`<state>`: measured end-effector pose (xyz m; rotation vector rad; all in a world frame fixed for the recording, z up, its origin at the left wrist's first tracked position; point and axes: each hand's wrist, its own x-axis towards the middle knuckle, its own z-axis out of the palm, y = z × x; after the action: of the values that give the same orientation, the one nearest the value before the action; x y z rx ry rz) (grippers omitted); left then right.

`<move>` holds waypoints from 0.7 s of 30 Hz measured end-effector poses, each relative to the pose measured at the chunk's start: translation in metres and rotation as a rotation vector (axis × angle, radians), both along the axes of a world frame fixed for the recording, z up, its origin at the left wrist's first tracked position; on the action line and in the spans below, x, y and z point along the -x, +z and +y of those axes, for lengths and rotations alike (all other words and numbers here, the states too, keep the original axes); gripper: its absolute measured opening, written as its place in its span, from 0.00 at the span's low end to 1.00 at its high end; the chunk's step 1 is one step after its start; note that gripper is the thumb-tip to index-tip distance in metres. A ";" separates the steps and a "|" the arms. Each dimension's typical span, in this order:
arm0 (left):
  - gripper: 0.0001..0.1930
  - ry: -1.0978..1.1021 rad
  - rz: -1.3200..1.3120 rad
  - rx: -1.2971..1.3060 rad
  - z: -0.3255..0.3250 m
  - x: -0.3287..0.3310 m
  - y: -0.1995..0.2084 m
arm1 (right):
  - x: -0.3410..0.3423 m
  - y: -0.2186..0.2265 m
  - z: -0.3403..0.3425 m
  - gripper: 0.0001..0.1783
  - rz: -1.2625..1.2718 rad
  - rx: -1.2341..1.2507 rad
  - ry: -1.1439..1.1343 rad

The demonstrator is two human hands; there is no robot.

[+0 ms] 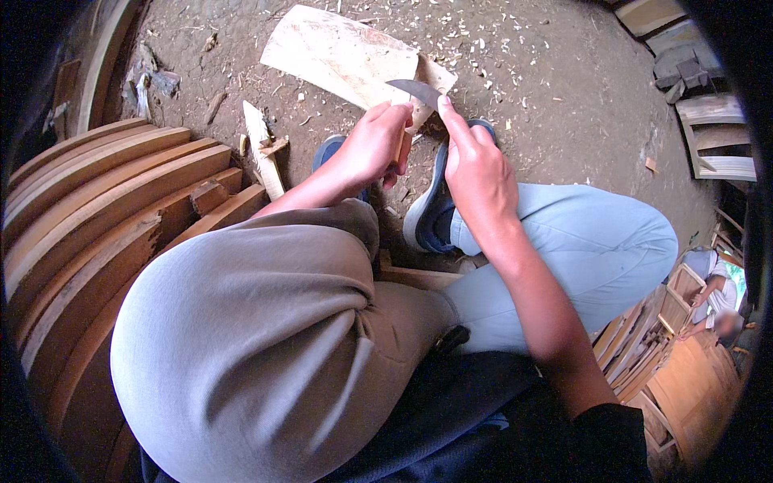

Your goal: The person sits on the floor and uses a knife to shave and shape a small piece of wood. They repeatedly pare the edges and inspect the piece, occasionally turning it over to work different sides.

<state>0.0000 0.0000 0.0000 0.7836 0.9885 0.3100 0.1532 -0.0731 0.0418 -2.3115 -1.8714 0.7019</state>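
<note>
My right hand (pixel 481 171) is closed, its index finger stretched along the base of a knife (pixel 417 90). The curved grey blade points left, and the handle is hidden by the hand. Just left of it, my left hand (pixel 377 145) is closed around a small brown piece of wood (pixel 404 150), mostly covered by the fingers. The left thumb lies close under the blade; whether it touches cannot be told. Beyond both hands a broad pale wooden board (pixel 334 52) lies on the ground, with a smaller pale block (pixel 436 75) at its right end.
Curved wooden slats (pixel 121 193) are stacked along my left. A split pale offcut (pixel 262 151) lies beside them. Wood shavings (pixel 483 48) litter the dirt floor. At the far right another person (pixel 713 290) is among wooden pieces; slatted wooden frames (pixel 717 137) stand above.
</note>
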 end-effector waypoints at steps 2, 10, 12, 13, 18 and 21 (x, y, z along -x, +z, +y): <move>0.16 0.014 -0.011 0.007 0.001 -0.001 0.000 | -0.005 -0.010 -0.002 0.22 0.056 -0.172 -0.040; 0.17 0.029 -0.048 -0.001 0.000 -0.001 0.000 | -0.013 -0.017 -0.005 0.17 0.489 -0.238 -0.062; 0.17 0.024 -0.036 -0.002 -0.001 -0.001 -0.001 | -0.011 -0.015 -0.004 0.17 0.481 -0.218 -0.072; 0.17 0.019 -0.028 0.000 -0.001 0.000 -0.001 | -0.010 -0.015 -0.003 0.17 0.471 -0.218 -0.073; 0.17 0.007 -0.017 0.010 0.000 0.000 0.000 | -0.009 -0.020 -0.002 0.17 0.413 -0.241 -0.058; 0.17 0.006 -0.007 0.014 -0.004 0.000 0.004 | -0.006 -0.020 0.005 0.18 0.283 -0.180 -0.090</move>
<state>0.0004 -0.0036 0.0040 0.7668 0.9856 0.3103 0.1590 -0.0684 0.0214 -2.0488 -1.6255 0.7681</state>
